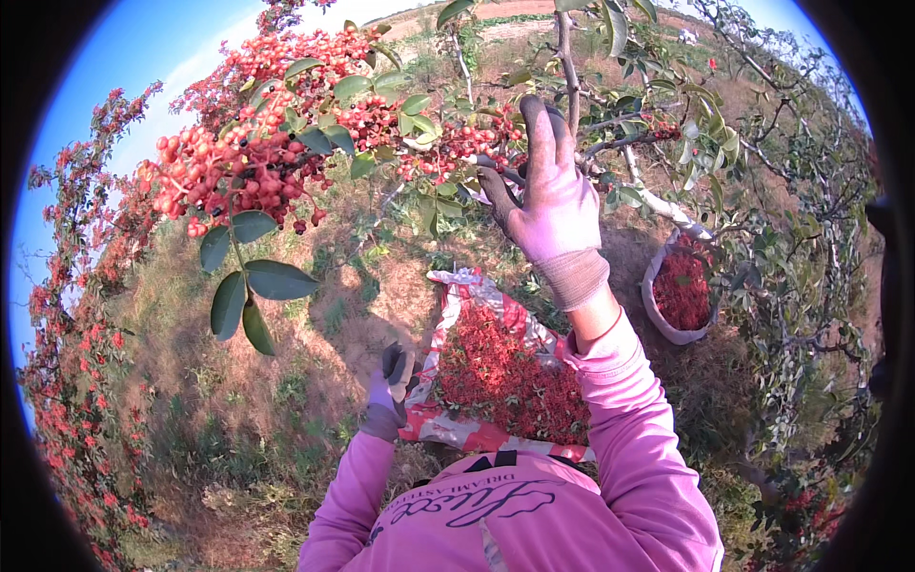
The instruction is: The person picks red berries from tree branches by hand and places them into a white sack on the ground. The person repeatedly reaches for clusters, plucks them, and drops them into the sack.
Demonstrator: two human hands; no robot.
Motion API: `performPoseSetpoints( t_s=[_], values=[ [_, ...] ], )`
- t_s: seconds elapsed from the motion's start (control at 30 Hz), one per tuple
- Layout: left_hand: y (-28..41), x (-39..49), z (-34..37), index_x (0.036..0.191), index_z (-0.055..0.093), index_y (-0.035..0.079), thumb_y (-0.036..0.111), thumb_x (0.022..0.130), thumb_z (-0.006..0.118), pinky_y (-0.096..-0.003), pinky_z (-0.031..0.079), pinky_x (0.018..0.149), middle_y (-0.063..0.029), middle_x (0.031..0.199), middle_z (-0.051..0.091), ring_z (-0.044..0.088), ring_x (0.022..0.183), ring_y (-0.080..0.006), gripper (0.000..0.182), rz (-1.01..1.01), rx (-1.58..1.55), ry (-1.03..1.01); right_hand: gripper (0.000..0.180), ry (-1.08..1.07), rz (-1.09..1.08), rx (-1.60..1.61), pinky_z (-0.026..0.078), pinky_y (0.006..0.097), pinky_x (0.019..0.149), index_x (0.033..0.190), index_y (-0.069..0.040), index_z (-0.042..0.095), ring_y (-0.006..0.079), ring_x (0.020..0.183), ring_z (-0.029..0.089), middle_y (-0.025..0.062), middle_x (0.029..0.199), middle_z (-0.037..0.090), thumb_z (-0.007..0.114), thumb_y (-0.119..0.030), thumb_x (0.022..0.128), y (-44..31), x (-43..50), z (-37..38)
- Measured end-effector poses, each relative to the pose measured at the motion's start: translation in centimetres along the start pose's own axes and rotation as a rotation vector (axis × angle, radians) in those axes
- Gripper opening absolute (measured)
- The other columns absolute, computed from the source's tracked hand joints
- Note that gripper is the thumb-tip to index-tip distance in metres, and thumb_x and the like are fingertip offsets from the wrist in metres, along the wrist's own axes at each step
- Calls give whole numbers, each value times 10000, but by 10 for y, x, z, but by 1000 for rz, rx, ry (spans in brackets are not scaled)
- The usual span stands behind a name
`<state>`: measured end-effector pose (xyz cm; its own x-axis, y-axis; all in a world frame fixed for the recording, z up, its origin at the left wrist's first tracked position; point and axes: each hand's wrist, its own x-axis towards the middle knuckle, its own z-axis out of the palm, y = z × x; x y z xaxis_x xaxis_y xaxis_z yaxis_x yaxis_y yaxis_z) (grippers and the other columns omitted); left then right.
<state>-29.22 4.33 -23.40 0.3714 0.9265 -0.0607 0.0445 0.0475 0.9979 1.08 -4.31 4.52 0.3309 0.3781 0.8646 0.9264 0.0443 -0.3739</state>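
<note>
My right hand (547,186), in a light glove with dark fingers, is raised at a branch (500,170) bearing red berries. Its fingers reach up around the branch, and whether they grip it is unclear. My left hand (395,375), in a similar glove, hangs low beside the left edge of a red-and-white sheet (457,432), its fingers curled; whether it holds anything cannot be made out. Picked red berry clusters (493,365) are heaped on the sheet. A large bunch of red berries (243,175) with green leaves hangs at the upper left.
At the right, a pale sack (652,304) with its mouth open holds more red berries (683,289). A pale branch (661,206) slants above it. Leafy, twiggy branches (800,264) line the right side, and berry-laden shrubs (78,357) stand at the left. Dry grass covers the ground.
</note>
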Motion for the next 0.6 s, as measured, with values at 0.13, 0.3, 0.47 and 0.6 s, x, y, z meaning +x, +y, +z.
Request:
performPoseSetpoints(
  t_s=[0.13,0.3,0.47,0.6],
  values=[
    [-21,15,-3,1270,490,125,312,928,501,-308,508,682,-51,1089,560,598,911,-218,390,-211,-1044,-517,548,-182,-31,-87,523,475,753,1323,-150,427,382,917,635,185,1177,554,650,-301,845,-4,20,1],
    [-3,-11,8,1111,556,28,190,915,514,-213,391,562,-5,799,432,461,678,-132,258,-314,-694,32,351,-159,23,-51,512,474,657,1198,-163,550,373,783,642,156,952,622,636,-256,871,-4,13,-1],
    [52,-21,23,1301,501,108,325,965,474,-341,514,807,-66,1167,608,610,1012,-217,401,-172,-285,39,314,-39,48,-40,519,465,640,1105,-148,529,349,742,661,133,915,651,644,-227,824,2,-2,10],
    [117,-1,36,1297,492,34,134,938,560,-303,458,886,-69,1182,599,578,1049,-170,379,187,-153,177,249,15,137,-10,515,433,563,1032,-108,545,322,642,663,131,757,672,633,-251,847,2,-2,19]
  ],
)
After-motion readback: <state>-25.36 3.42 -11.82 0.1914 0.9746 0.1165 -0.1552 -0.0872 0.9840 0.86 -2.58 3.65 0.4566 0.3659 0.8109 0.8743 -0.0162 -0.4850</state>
